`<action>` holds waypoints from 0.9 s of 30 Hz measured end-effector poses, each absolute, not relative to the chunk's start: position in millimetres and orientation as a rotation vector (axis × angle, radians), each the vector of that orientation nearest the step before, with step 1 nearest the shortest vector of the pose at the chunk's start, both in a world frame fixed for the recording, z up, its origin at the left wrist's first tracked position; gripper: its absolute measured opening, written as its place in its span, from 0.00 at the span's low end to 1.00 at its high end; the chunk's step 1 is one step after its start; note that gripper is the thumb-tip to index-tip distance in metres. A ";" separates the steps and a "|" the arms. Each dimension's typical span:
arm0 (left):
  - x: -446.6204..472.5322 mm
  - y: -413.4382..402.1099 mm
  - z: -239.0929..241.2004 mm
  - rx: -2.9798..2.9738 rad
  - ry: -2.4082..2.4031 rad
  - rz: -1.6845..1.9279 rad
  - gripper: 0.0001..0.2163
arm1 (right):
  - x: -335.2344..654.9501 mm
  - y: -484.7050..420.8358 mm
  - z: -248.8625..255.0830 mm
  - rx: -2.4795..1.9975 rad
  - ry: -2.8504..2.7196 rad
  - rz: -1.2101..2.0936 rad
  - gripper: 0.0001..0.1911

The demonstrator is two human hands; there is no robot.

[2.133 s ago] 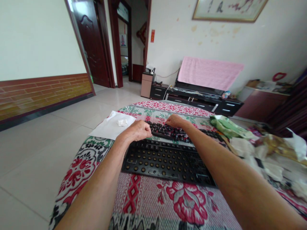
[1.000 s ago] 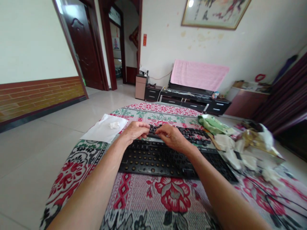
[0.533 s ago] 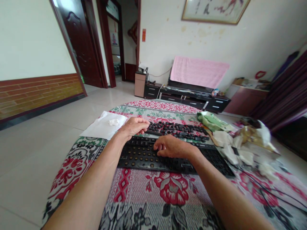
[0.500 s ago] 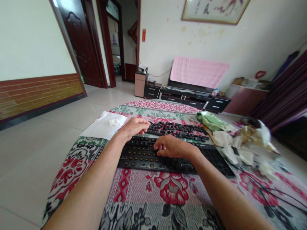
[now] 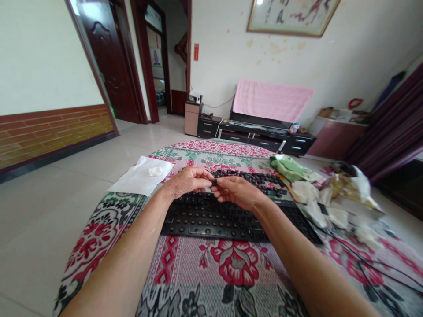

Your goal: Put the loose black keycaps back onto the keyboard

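Note:
Between the fingertips of both hands sits a small black keycap (image 5: pixel 214 182). My left hand (image 5: pixel 189 181) pinches it from the left, and my right hand (image 5: pixel 237 192) grips it from the right with the fingers curled in. Both hands are raised over the upper edge of a black keyboard (image 5: pixel 198 222). Most of the keyboard's visible sockets are bare, while a few keys (image 5: pixel 194 200) stand in its top left row. Behind the hands lies a spread of loose black keycaps (image 5: pixel 261 179), partly hidden by my fingers.
A white paper sheet (image 5: pixel 132 179) with a crumpled tissue (image 5: pixel 155 171) lies at left. Right of the keyboard are a green cloth or packet (image 5: pixel 292 168), crumpled tissues (image 5: pixel 310 202) and a black cable (image 5: pixel 357 253). A patterned tablecloth (image 5: pixel 185 264) covers the table.
My right hand has lifted from the keyboard and moved up to meet my left hand. A keycap now shows between the fingertips of both. My left hand has shifted slightly right.

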State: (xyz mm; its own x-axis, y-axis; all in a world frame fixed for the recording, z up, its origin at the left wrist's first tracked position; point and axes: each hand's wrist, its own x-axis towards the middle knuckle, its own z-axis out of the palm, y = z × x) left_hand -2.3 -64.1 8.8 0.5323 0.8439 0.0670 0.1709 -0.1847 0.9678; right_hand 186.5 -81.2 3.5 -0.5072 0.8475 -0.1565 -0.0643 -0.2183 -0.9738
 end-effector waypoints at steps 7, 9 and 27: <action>-1.4 -59.1 3.6 1.733 0.972 0.885 0.10 | 168.6 -81.8 -4.5 -0.952 -1.098 1.796 0.09; -0.8 -58.0 2.1 1.744 1.013 0.895 0.11 | 166.9 -81.6 -5.7 -0.953 -1.079 1.773 0.08; 1.6 -57.1 -0.8 1.772 1.110 0.953 0.11 | 154.0 -88.6 -11.7 -0.874 -0.995 1.712 0.06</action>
State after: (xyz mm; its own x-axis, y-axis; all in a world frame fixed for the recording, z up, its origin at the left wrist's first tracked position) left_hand 1.6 -57.1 -0.8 0.3251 0.9300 0.1712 0.3101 -0.2759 0.9098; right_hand 154.0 -88.6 -11.7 -0.3056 0.9450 -0.1167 -0.3662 -0.2298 -0.9017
